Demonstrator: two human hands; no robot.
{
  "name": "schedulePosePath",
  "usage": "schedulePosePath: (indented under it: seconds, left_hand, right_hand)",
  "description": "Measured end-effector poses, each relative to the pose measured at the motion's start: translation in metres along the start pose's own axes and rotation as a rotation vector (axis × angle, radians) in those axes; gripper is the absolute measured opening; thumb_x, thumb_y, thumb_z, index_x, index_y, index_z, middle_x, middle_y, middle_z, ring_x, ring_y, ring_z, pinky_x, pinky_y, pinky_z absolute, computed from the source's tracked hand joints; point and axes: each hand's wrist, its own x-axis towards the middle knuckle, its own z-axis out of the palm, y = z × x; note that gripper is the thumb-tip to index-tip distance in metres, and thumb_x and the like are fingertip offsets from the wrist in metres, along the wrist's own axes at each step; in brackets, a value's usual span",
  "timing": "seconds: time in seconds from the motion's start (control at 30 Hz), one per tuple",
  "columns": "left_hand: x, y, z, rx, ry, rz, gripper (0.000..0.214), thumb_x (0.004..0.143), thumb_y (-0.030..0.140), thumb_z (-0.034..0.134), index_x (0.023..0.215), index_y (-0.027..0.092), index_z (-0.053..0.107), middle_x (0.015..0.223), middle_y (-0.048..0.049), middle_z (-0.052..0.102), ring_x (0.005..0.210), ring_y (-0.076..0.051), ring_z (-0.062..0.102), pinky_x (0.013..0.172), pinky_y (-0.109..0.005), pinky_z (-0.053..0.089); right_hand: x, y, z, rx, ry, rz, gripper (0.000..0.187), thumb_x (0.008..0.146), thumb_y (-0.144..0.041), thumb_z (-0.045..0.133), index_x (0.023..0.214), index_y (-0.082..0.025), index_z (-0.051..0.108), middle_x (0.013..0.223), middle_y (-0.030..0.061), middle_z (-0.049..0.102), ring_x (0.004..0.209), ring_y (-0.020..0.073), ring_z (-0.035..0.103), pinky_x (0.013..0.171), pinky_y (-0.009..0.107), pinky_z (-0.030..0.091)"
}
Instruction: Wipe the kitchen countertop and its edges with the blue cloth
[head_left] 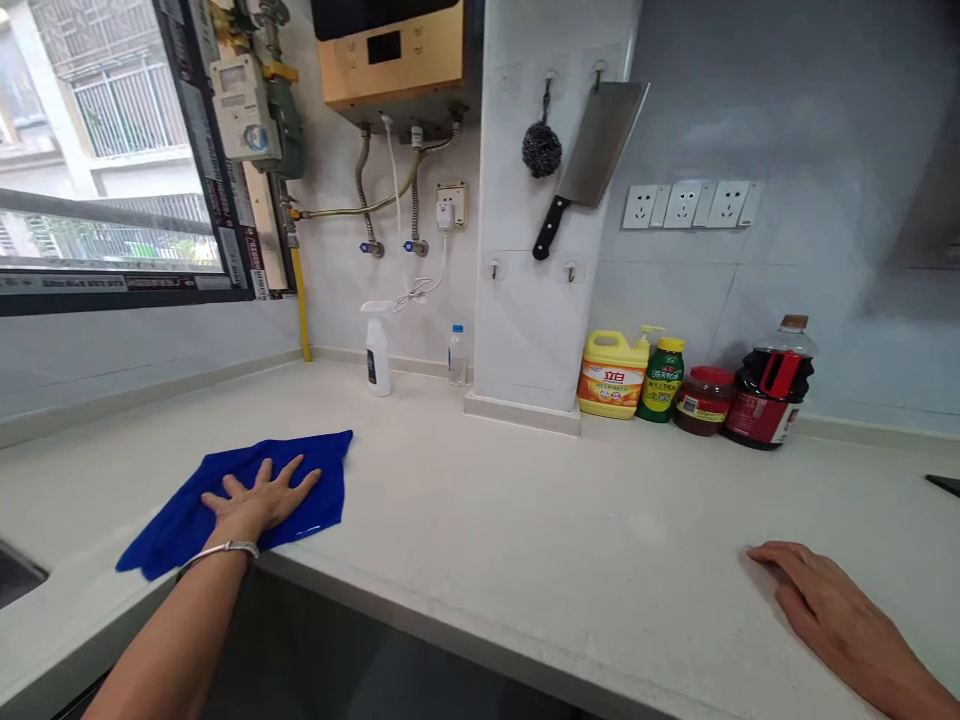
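A blue cloth (176, 515) lies spread over the left part of the white countertop (480, 520), one side reaching the front edge. My left hand (259, 500) presses flat on top of it with fingers spread, not gripping it. A bracelet circles that wrist. On the right side of the counter rests my right hand (832, 605), palm down, fingers loosely extended and holding nothing. Its fingertips touch the bare surface.
Against the wall stand a white spray bottle (378, 358), a small clear bottle (457, 355), a yellow detergent jug (611, 378), a green bottle (661, 382), a red-lidded jar (705, 402) and a large dark bottle (769, 390). A cleaver (604, 140) hangs above. A sink edge (22, 575) shows left.
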Motion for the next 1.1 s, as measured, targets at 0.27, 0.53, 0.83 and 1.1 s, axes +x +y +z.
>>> schedulePosePath:
  seconds: [0.27,0.53,0.83,1.1]
  left_hand:
    - [0.023,0.1,-0.001,0.012,-0.097,0.067,0.091,0.082,0.082,0.007,0.16,0.034,0.01,0.17,-0.0085,0.002,0.148,-0.057,0.006,0.116,-0.074,0.012]
    - [0.06,0.161,0.005,0.036,-0.101,0.253,0.084,0.086,0.081,0.013,0.159,0.039,0.008,0.17,-0.0063,0.004,0.149,-0.055,0.007,0.115,-0.073,0.014]
    - [0.076,0.229,0.011,0.01,-0.073,0.475,0.075,0.091,0.077,0.019,0.158,0.043,0.011,0.17,-0.004,0.006,0.15,-0.054,0.007,0.118,-0.073,0.012]
    - [0.064,0.219,0.008,0.007,-0.07,0.491,0.07,0.095,0.072,0.024,0.158,0.042,0.013,0.169,-0.0049,0.007,0.151,-0.05,0.009,0.12,-0.07,0.012]
  right_hand:
    - [-0.003,0.001,0.002,-0.011,0.023,0.013,0.038,0.089,-0.042,0.038,0.119,-0.031,0.06,0.126,0.0076,0.064,0.113,0.0336,0.062,0.086,0.053,0.058]
    - [-0.013,0.015,0.006,0.0,0.05,0.027,0.04,0.089,-0.045,0.041,0.123,-0.036,0.061,0.127,0.0062,0.066,0.113,0.0352,0.062,0.089,0.056,0.054]
    - [-0.018,0.03,0.011,-0.008,0.052,-0.017,0.04,0.087,-0.042,0.045,0.123,-0.032,0.061,0.126,0.0094,0.065,0.112,0.0382,0.061,0.098,0.064,0.046]
    - [-0.01,0.004,-0.004,-0.024,0.043,-0.002,0.036,0.092,-0.039,0.04,0.121,-0.031,0.061,0.124,0.0065,0.065,0.108,0.0294,0.064,0.083,0.046,0.058]
